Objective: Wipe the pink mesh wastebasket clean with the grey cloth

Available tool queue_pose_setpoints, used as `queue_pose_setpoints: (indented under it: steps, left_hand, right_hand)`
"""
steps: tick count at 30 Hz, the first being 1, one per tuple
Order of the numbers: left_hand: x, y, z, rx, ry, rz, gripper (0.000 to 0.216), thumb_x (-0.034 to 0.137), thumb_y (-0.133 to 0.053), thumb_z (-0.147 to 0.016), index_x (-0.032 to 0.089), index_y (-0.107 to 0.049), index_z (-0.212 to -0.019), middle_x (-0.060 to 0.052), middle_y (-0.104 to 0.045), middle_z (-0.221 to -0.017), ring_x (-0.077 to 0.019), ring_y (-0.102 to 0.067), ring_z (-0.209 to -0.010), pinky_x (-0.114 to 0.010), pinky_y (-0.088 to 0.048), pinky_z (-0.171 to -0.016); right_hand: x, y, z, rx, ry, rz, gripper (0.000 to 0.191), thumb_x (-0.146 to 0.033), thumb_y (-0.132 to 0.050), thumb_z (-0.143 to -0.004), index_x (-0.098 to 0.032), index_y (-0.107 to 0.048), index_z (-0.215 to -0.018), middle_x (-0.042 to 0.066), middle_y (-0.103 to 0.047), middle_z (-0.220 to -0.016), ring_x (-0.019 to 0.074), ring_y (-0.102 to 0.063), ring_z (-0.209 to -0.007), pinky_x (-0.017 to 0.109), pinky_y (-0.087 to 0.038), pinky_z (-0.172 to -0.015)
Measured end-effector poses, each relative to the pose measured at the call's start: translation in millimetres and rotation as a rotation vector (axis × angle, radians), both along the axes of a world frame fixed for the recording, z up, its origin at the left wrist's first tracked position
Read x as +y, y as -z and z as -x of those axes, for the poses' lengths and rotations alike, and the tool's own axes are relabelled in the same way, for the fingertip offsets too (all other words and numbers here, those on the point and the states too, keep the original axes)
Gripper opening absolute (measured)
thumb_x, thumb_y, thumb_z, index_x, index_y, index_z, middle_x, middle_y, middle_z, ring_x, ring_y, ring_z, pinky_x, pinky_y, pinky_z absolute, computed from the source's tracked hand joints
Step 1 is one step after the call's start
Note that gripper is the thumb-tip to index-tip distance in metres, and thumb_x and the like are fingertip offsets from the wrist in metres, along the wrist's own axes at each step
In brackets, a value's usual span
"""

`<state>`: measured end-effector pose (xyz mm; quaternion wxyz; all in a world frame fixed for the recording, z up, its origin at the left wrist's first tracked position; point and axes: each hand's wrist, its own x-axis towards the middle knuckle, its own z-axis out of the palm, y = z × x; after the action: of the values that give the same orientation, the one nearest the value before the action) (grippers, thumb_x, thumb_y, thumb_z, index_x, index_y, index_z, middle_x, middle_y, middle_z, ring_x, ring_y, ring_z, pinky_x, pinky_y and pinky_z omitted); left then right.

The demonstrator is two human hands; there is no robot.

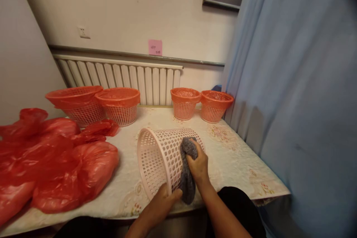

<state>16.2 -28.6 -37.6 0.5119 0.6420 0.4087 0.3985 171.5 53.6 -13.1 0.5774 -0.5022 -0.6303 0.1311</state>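
A pale pink plastic wastebasket (173, 148) with a lattice wall lies on its side on the table, its open mouth facing left. My left hand (164, 203) grips the basket's rim at the near lower edge, thumb outside and fingers reaching inside. In my right hand (199, 163) is a bunched grey cloth (187, 182), pressed against the basket's outer side near its base. Part of the cloth hangs down towards the table's front edge. The fingertips of my left hand are hidden by the rim.
Filled red plastic bags (64, 160) are heaped at the left. Several pink baskets lined with red bags, such as one basket (122, 113), stand along the back. The flowered tablecloth (231, 160) covers the table. A blue curtain (281, 81) hangs at the right; a radiator (119, 76) is behind.
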Motion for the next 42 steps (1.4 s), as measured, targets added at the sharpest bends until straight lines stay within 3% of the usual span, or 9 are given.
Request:
queue_pose_setpoints:
  steps: [4,10,14,20,24,28,34,37,42]
  left_hand:
    - [2,1.4,-3,0.005,-0.056,-0.014,0.053,0.036,-0.056,-0.083,0.014,-0.051,-0.131,-0.011,-0.057,-0.133,-0.0287,-0.046,-0.126,-0.045,-0.027,-0.112]
    - [-4,-0.8,-2,0.010,-0.044,0.021,0.045,0.030,-0.055,-0.083,0.016,-0.056,-0.126,-0.009,-0.059,-0.131,-0.0297,-0.045,-0.127,-0.047,-0.024,-0.112]
    - [-10,10.3,-1,0.013,-0.014,0.068,0.043,0.030,-0.058,-0.081,0.017,-0.060,-0.122,-0.007,-0.065,-0.122,-0.0303,-0.052,-0.119,-0.047,-0.030,-0.110]
    - [-21,14.2,-2,0.072,0.033,0.005,0.045,0.028,-0.059,-0.080,0.021,-0.060,-0.124,-0.006,-0.059,-0.131,-0.0318,-0.043,-0.129,-0.049,-0.022,-0.113]
    - [-18,-4.9,-6,0.024,0.075,-0.011,0.049,0.031,-0.060,-0.080,0.020,-0.056,-0.128,-0.008,-0.059,-0.132,-0.0311,-0.042,-0.130,-0.048,-0.023,-0.113]
    - [-6,-33.5,-13,-0.169,-0.009,-0.038,0.061,0.046,-0.062,-0.079,0.016,-0.053,-0.130,-0.012,-0.058,-0.133,-0.0313,-0.046,-0.128,-0.046,-0.027,-0.112]
    - [10,-48.9,-15,-0.572,-0.105,0.232,0.064,0.050,-0.056,-0.083,0.015,-0.044,-0.136,-0.015,-0.063,-0.125,-0.0310,-0.057,-0.116,-0.050,-0.035,-0.106]
    - [10,-44.9,-14,-0.587,-0.092,0.250,0.064,0.049,-0.060,-0.081,0.015,-0.047,-0.134,-0.015,-0.064,-0.123,-0.0307,-0.059,-0.114,-0.049,-0.036,-0.106]
    - [5,-39.0,-14,-0.520,-0.116,0.182,0.062,0.050,-0.062,-0.079,0.012,-0.053,-0.128,-0.013,-0.064,-0.123,-0.0318,-0.053,-0.120,-0.049,-0.033,-0.109]
  right_hand:
    - [-32,-12.7,22,-0.132,-0.330,-0.189,0.064,-0.007,-0.050,-0.065,-0.021,-0.051,-0.128,0.006,-0.055,-0.132,0.0218,-0.046,-0.127,0.040,-0.034,-0.110]
    - [-36,-19.4,24,-0.172,-0.386,-0.267,0.064,-0.006,-0.051,-0.066,-0.021,-0.050,-0.128,0.006,-0.055,-0.131,0.0226,-0.046,-0.126,0.042,-0.036,-0.109]
    - [-19,-15.1,13,-0.149,-0.307,-0.191,0.066,-0.007,-0.051,-0.064,-0.022,-0.050,-0.128,0.005,-0.054,-0.132,0.0226,-0.047,-0.126,0.041,-0.034,-0.110]
    - [23,-6.6,-26,0.013,0.042,0.050,0.049,-0.022,-0.053,-0.071,-0.019,-0.058,-0.119,0.008,-0.066,-0.113,0.0254,-0.061,-0.105,0.041,-0.046,-0.095]
    - [36,-1.3,-40,0.093,0.182,0.120,0.045,-0.028,-0.052,-0.072,-0.017,-0.060,-0.115,0.009,-0.069,-0.102,0.0253,-0.065,-0.092,0.039,-0.050,-0.085]
    - [33,2.5,-37,0.095,0.189,0.097,0.044,-0.028,-0.051,-0.073,-0.018,-0.059,-0.116,0.008,-0.069,-0.104,0.0241,-0.065,-0.093,0.037,-0.049,-0.085]
    - [30,9.4,-31,0.060,0.193,0.095,0.050,-0.028,-0.053,-0.073,-0.018,-0.057,-0.121,0.011,-0.065,-0.115,0.0267,-0.061,-0.104,0.043,-0.046,-0.094]
    - [16,5.9,-18,0.018,0.116,0.048,0.051,-0.022,-0.053,-0.072,-0.020,-0.056,-0.122,0.009,-0.062,-0.121,0.0254,-0.057,-0.114,0.044,-0.041,-0.101]
    - [-29,-13.0,17,-0.087,-0.255,-0.145,0.062,-0.008,-0.051,-0.064,-0.022,-0.054,-0.124,0.006,-0.057,-0.129,0.0229,-0.050,-0.123,0.041,-0.036,-0.108]
